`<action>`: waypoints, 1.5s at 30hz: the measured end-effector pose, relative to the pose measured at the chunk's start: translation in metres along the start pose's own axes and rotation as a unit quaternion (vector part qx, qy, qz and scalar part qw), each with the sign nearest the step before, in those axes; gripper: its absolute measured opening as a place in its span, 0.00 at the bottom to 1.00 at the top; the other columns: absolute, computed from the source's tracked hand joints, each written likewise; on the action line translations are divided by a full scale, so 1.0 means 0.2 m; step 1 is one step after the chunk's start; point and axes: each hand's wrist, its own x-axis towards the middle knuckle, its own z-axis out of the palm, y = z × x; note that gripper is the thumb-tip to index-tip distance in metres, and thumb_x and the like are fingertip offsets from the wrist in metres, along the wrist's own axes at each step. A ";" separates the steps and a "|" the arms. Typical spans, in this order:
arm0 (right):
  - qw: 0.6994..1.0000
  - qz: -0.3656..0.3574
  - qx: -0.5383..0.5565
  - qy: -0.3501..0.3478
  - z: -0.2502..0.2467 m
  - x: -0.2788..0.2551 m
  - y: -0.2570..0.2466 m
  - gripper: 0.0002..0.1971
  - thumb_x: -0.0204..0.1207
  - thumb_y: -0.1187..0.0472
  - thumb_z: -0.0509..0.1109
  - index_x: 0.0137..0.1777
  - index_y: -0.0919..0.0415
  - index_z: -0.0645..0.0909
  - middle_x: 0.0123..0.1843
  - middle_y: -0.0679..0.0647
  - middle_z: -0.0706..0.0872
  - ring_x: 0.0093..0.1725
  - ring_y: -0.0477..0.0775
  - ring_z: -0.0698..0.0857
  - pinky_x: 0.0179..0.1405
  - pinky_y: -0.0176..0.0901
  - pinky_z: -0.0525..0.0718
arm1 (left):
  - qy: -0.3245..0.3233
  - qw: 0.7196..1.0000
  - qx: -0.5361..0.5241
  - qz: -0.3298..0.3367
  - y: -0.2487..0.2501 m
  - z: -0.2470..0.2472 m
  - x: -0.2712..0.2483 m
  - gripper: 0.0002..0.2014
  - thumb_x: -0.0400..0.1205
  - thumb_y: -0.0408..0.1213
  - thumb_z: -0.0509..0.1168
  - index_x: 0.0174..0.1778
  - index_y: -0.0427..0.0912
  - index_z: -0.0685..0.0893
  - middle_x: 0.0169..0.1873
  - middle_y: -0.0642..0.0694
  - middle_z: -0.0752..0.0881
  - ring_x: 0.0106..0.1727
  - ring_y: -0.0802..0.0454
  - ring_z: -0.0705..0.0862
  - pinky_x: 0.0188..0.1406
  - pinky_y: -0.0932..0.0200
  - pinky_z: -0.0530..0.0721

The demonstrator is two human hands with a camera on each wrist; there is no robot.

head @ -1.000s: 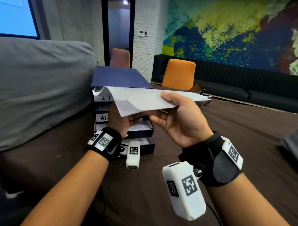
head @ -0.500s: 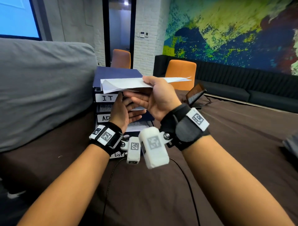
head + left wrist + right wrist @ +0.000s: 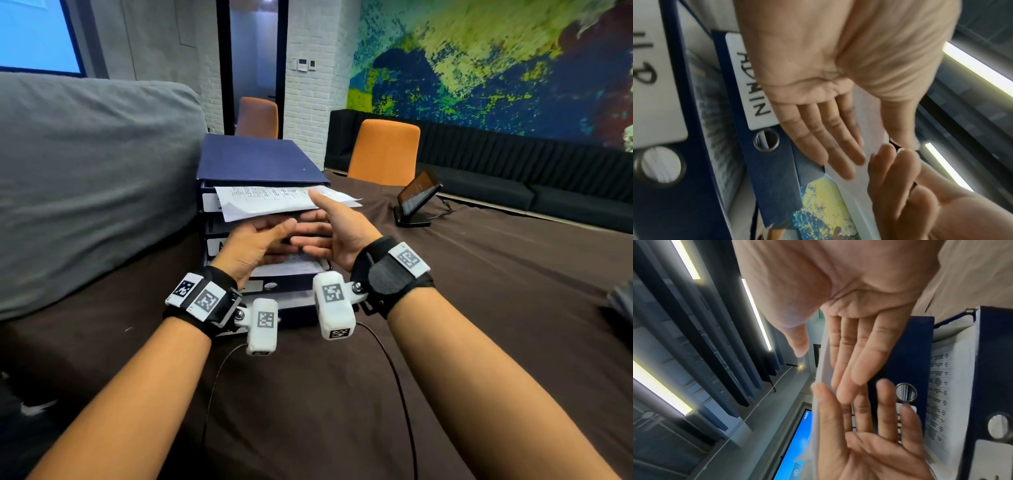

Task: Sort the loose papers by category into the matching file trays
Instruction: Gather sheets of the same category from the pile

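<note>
On the brown-clothed table [image 3: 479, 342], printed sheets [image 3: 274, 202] are lodged half inside the top blue binder [image 3: 253, 159], flat-fingered left hand [image 3: 253, 245] and right hand [image 3: 329, 229] beneath, gripping nothing; pushing-in is judged left.

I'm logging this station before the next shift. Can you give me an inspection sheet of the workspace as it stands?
Surface: table, dark brown cloth.
Job's things: stacked blue file trays; printed papers half inside the top tray, sticking out.
Clutter: tablet on stand.
Grippers: left hand and right hand flat-fingered under the papers, no grip.
Cables: black cable across the cloth.
Surroundings: grey cushion, orange chairs, mural.
</note>
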 end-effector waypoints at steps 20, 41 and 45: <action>0.886 -0.250 -0.355 0.162 0.06 0.38 0.07 0.11 0.76 0.51 0.74 0.57 0.51 0.85 0.57 0.47 0.89 0.56 0.49 0.86 0.60 0.46 0.83 | 0.236 0.832 0.480 0.148 0.06 -0.05 0.25 0.15 0.81 0.44 0.66 0.63 0.56 0.86 0.69 0.54 0.83 0.75 0.48 0.74 0.75 0.47 0.70; 0.868 -0.190 -0.453 0.068 -0.05 0.23 0.13 0.16 0.78 0.51 0.74 0.63 0.55 0.85 0.60 0.54 0.89 0.59 0.53 0.87 0.63 0.51 0.85 | 0.152 0.767 0.616 0.092 0.09 -0.10 0.25 0.23 0.80 0.50 0.68 0.73 0.58 0.80 0.81 0.50 0.71 0.85 0.46 0.61 0.82 0.32 0.55; 0.785 -0.229 -0.567 0.105 -0.06 0.30 0.08 0.17 0.79 0.50 0.70 0.66 0.52 0.82 0.65 0.52 0.86 0.66 0.55 0.82 0.64 0.51 0.82 | 0.153 0.725 0.662 0.107 0.17 -0.16 0.36 0.28 0.77 0.50 0.71 0.75 0.55 0.77 0.78 0.49 0.74 0.83 0.47 0.64 0.83 0.31 0.51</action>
